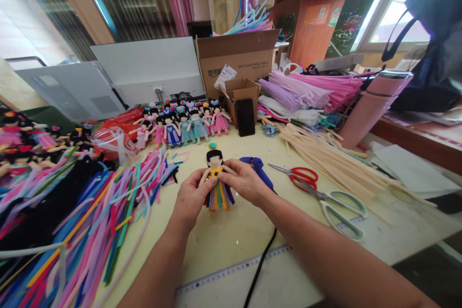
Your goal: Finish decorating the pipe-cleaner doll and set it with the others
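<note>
A small pipe-cleaner doll [218, 193] with black hair, a yellow top and a striped skirt is upright between my hands near the middle of the table. My left hand [193, 196] pinches it from the left side, thumb on its front at the waist. From the right, my right hand [243, 180] grips its side and arm, with the thumb beside the other one. A blue glue gun [258, 168] lies just behind my right hand, partly hidden by it.
Red scissors [303, 178] and pale green scissors [342, 207] lie at the right, beside beige stems [332, 166]. Colourful stems [97, 231] cover the left. Behind stand finished dolls [195, 125], a black phone [245, 116] and a cardboard box [234, 55]. A pink bottle [373, 108] stands right.
</note>
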Motion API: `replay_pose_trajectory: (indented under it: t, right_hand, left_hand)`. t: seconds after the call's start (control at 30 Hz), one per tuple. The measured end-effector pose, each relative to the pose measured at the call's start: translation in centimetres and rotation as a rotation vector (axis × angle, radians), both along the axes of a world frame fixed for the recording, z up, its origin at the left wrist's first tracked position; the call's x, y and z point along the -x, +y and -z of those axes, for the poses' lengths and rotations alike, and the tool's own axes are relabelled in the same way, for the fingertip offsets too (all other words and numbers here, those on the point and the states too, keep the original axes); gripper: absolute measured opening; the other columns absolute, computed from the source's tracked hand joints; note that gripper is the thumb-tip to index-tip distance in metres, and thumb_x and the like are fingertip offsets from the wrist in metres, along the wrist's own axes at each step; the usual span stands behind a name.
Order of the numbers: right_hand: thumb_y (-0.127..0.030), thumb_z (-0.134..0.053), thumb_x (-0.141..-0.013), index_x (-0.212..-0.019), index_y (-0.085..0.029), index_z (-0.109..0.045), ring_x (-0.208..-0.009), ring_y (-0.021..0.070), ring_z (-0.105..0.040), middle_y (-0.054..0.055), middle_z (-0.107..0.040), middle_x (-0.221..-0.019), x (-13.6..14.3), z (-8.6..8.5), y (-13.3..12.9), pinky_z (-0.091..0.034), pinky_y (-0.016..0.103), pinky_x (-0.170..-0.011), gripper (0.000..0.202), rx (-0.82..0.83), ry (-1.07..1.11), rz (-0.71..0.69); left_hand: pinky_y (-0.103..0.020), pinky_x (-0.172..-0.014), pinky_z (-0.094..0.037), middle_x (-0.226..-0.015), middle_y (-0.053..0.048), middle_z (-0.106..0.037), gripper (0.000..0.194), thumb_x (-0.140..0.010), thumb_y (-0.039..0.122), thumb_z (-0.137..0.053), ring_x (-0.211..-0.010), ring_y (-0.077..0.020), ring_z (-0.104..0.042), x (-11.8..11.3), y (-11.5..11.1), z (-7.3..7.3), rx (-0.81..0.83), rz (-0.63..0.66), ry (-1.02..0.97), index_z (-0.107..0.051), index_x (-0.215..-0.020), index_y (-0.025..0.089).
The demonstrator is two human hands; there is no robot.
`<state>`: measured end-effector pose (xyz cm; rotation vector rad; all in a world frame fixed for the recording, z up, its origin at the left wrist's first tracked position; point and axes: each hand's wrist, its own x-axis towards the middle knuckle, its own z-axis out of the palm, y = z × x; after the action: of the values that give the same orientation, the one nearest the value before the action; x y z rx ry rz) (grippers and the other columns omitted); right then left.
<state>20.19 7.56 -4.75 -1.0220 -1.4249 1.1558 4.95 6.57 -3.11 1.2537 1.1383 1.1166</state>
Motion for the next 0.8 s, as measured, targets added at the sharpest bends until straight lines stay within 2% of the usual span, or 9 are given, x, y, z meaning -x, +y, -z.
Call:
replay_pose_trajectory:
  t: [0.27, 0.5, 0.67, 0.8]
  right_hand:
    - [-0.033, -0.065, -0.074, -0.088, -0.016, -0.061, -0.073, 0.0129, -0.056, 0.000, -0.063, -0.081, 0.0, -0.1, 0.1, -0.044, 0.025, -0.067, 0.021, 0.041, 0.034, 0.003]
    - [-0.039, -0.057, -0.082, -0.090, -0.016, -0.064, -0.068, 0.0120, -0.056, 0.000, -0.062, -0.076, -0.2, -0.6, -0.1, -0.046, 0.023, -0.059, 0.025, 0.064, 0.013, -0.040]
    - [-0.035, -0.066, -0.075, -0.093, -0.016, -0.064, -0.073, 0.0130, -0.057, 0.000, -0.064, -0.081, -0.3, -0.1, 0.1, -0.047, 0.024, -0.066, 0.026, 0.036, -0.018, -0.030]
    - [-0.030, -0.064, -0.074, -0.088, -0.016, -0.063, -0.073, 0.0132, -0.057, -0.001, -0.064, -0.079, -0.2, 0.5, 0.3, -0.046, 0.025, -0.069, 0.020, 0.027, -0.011, 0.003]
  left_hand:
    - [-0.030, -0.074, -0.048, -0.092, -0.007, -0.073, 0.051, -0.058, 0.035, -0.081, -0.080, -0.0208, -0.065, 0.7, 0.4, -0.2, 0.068, 0.135, -0.084, -0.070, -0.103, 0.014]
    - [-0.030, -0.070, -0.048, -0.088, -0.006, -0.073, 0.051, -0.060, 0.037, -0.080, -0.076, -0.0205, -0.064, 0.6, 0.6, 0.3, 0.066, 0.064, -0.076, -0.069, -0.103, 0.013]
    - [-0.028, -0.070, -0.047, -0.083, -0.004, -0.072, 0.043, -0.059, 0.037, -0.080, -0.077, -0.0193, -0.063, 0.4, 0.5, 0.3, 0.029, 0.042, -0.071, -0.070, -0.094, 0.014]
    - [-0.028, -0.071, -0.047, -0.081, -0.003, -0.071, 0.038, -0.058, 0.034, -0.080, -0.076, -0.0189, -0.062, 0.2, 0.4, 0.4, 0.014, 0.010, -0.076, -0.070, -0.089, 0.014]
